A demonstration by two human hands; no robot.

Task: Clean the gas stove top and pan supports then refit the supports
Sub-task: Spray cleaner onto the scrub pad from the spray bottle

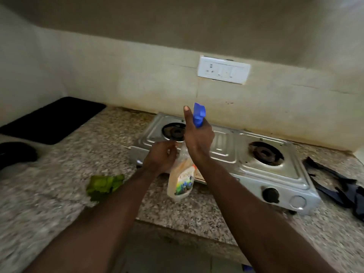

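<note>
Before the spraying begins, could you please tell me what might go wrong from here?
1. The left hand and right hand hold the clear plastic spray bottle with a blue trigger head close to the steel two-burner gas stove; cleaner could flood the bare right burner and clog it.
2. Mist may drift onto the white wall socket behind the stove.
3. The black pan supports lie on the speckled granite counter beside the stove and could get knocked.

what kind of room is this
Most likely a home kitchen: a two-burner gas stove sits on a speckled stone counter against the wall, with a spray bottle of cleaner in front and a switch-and-socket plate above.
</note>
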